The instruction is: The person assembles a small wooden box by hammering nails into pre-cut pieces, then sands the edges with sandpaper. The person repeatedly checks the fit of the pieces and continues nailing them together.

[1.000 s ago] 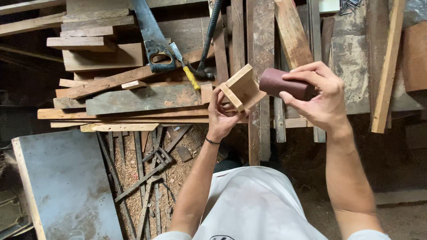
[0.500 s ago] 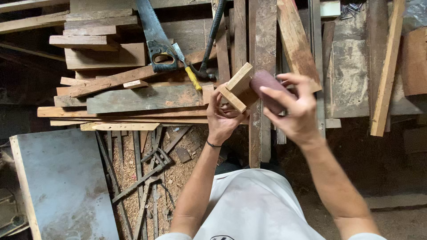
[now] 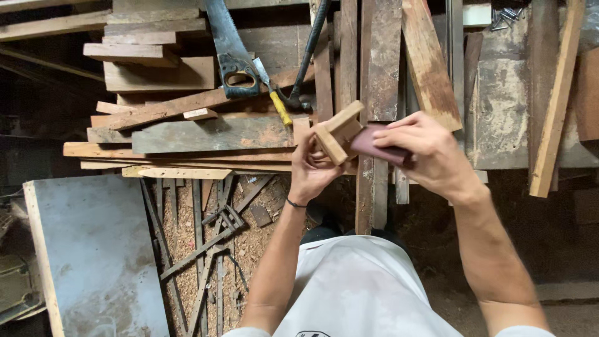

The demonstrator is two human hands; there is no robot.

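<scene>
1. One bench (image 3: 511,150) runs across the top, heaped with planks, too many and too overlapped to count.
2. One grey board (image 3: 93,249) leans at lower left, beside a sawdust floor strewn with thin slats.
3. One saw (image 3: 228,56) lies on the planks, blue handle toward you.
4. One hammer (image 3: 306,56), dark shaft, head down near the saw handle.
5. One yellow-handled tool (image 3: 274,103) between saw and hammer; kind unclear.
6. Your two hands meet over the bench edge, above the planks.
7. Your left hand (image 3: 312,168) is closed around one small wood piece (image 3: 337,131), an L-shaped block, held tilted up.
8. Your right hand (image 3: 430,156) is closed on one maroon sanding pad (image 3: 368,145), pressed against the wood piece's right side.
9. One pile of nails (image 3: 505,17), top right; count unclear.
</scene>
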